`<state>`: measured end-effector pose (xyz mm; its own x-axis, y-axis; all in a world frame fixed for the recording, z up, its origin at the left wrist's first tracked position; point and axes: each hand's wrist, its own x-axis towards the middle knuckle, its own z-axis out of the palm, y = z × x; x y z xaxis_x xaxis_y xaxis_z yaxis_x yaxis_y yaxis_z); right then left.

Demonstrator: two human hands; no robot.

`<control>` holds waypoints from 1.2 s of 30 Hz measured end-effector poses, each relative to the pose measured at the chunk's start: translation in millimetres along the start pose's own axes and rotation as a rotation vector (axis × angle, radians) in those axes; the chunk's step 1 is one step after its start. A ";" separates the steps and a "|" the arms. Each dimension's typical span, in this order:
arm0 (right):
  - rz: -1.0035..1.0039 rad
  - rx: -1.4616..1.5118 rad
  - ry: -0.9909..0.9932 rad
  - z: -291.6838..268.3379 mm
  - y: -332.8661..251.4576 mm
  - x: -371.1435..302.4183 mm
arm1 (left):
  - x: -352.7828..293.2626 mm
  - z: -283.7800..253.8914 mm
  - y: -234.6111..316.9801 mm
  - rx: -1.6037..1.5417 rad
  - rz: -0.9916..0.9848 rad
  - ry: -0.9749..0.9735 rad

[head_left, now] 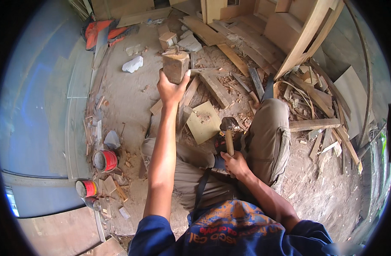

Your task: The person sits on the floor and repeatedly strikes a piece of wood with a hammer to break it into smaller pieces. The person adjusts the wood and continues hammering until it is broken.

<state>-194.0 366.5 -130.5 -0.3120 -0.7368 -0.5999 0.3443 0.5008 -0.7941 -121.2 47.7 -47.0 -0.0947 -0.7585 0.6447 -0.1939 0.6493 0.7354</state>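
Observation:
A thick block of wood (pixel 175 68) with a rough, splintered top stands in the grip of my left hand (pixel 172 88), arm stretched out ahead. My right hand (pixel 235 164) is closed round the wooden handle of a hammer (pixel 230 141). The dark hammer head (pixel 228 123) points away from me, close to my bent knee. Between the hands, a square pale board (pixel 203 122) with wood chips on it lies on the ground. Just beyond it rests a short beam (pixel 216 90). A saw (pixel 245 88) appears to lie to its right.
Two red paint cans (pixel 106 161) stand at the left beside a blue panel. Offcuts and planks (pixel 314 125) pile up on the right. A tall wooden frame (pixel 310 38) leans at the upper right. A white lump (pixel 132 64) and an orange sheet (pixel 92 35) lie farther off.

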 end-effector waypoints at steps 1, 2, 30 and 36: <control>0.013 0.023 0.010 -2.1 1.5 -2.5 | -2.0 -2.4 4.9 -0.015 0.025 0.025; 0.010 0.036 0.024 -3.7 1.5 -4.9 | -2.9 -6.6 9.3 -0.071 0.015 0.046; 0.176 0.431 0.031 -36.1 -10.4 -44.7 | 101.2 229.5 136.0 -0.188 0.376 -0.416; 0.348 0.485 0.012 -41.1 -7.8 -36.6 | 99.9 368.2 129.8 -0.388 0.287 -0.692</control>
<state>-221.6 408.2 -106.3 -0.1169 -0.5602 -0.8201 0.7924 0.4452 -0.4170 -515.4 35.8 36.0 -0.6904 -0.3421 0.6374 0.2665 0.6988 0.6638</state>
